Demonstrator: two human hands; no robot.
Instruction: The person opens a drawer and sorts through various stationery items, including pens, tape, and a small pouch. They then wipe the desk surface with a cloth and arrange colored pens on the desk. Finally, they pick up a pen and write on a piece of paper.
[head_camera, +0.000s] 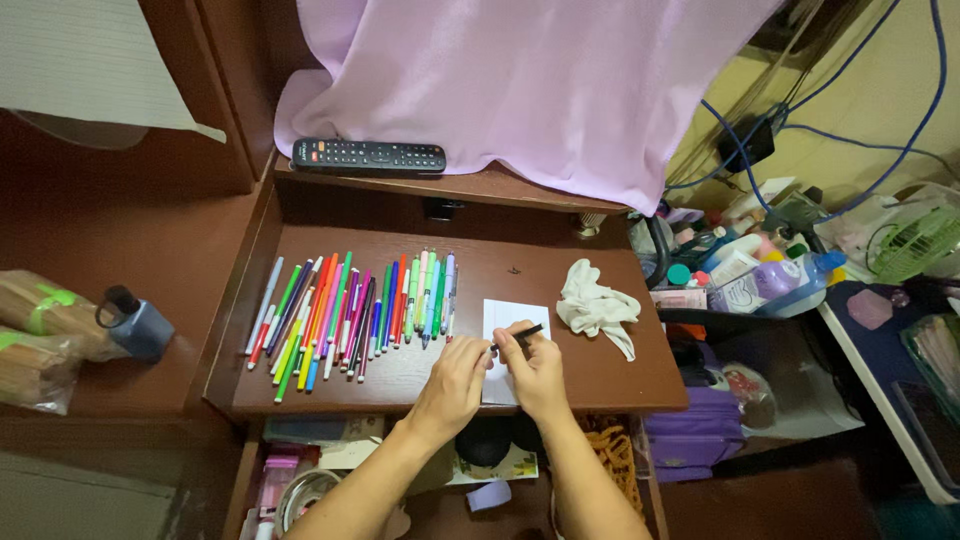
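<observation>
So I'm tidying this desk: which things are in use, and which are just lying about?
In use: black pen, white paper, left hand, right hand.
Lying about: coloured pens, white cloth, remote control, pink blanket.

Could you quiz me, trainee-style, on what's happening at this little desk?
1. True or false: the row of coloured pens lies to the right of the white paper.
2. What dark thing does the right hand hold over the paper?
3. Which lies on the upper ledge: A the remote control, B the crumpled white cloth, C the left hand?

Key: 1 false, they lie to its left. 2 a black pen. 3 A.
</observation>
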